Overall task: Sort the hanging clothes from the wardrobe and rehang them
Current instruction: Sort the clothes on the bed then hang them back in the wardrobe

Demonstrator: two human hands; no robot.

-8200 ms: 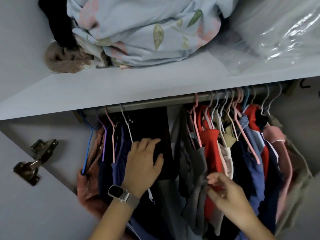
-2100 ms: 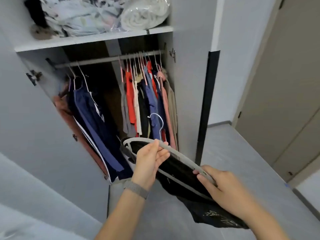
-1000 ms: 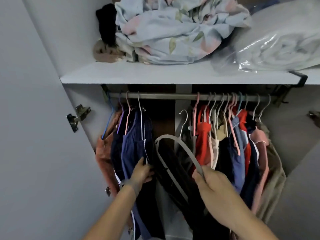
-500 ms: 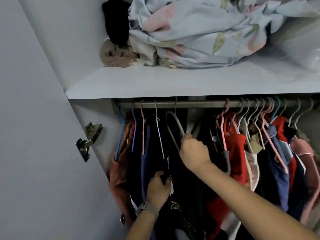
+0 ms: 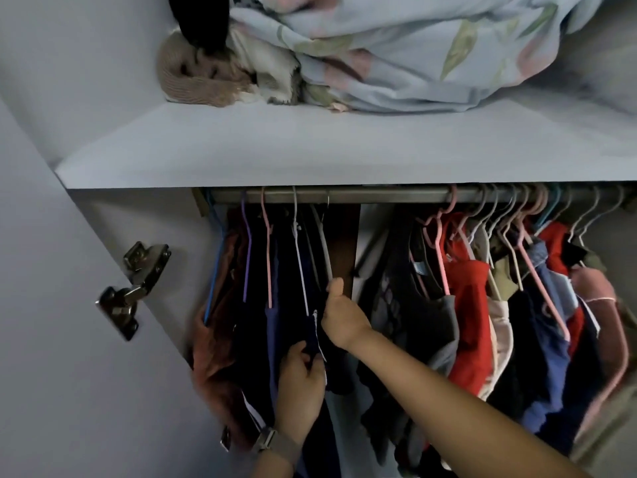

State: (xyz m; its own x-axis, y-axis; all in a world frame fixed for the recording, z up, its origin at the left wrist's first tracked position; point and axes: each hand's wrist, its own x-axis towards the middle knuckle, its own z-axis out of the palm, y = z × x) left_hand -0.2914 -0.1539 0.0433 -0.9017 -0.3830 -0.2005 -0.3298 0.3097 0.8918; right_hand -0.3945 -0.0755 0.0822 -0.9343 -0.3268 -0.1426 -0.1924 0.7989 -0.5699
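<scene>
Hanging from the grey metal rail (image 5: 344, 194) at the left cluster is the grey plastic hanger (image 5: 324, 243) carrying a black garment (image 5: 339, 370), and the right hand (image 5: 341, 319) is up against it, thumb raised along the hanger's lower arm, fingers curled in around the dark cloth just beneath. Below and slightly left, the left hand (image 5: 301, 384), a grey watch band at the wrist, pinches the edge of a navy garment with white trim (image 5: 312, 336) next to the black one. Dark blue clothes on pink and purple hangers hang to the left, a rust-coloured garment (image 5: 213, 339) outermost. A gap, then the right cluster: grey, red (image 5: 470, 322), cream, blue, pink pieces packed close. Above, the white shelf (image 5: 310, 150) holds a floral light-blue bundle of bedding (image 5: 396, 50)
</scene>
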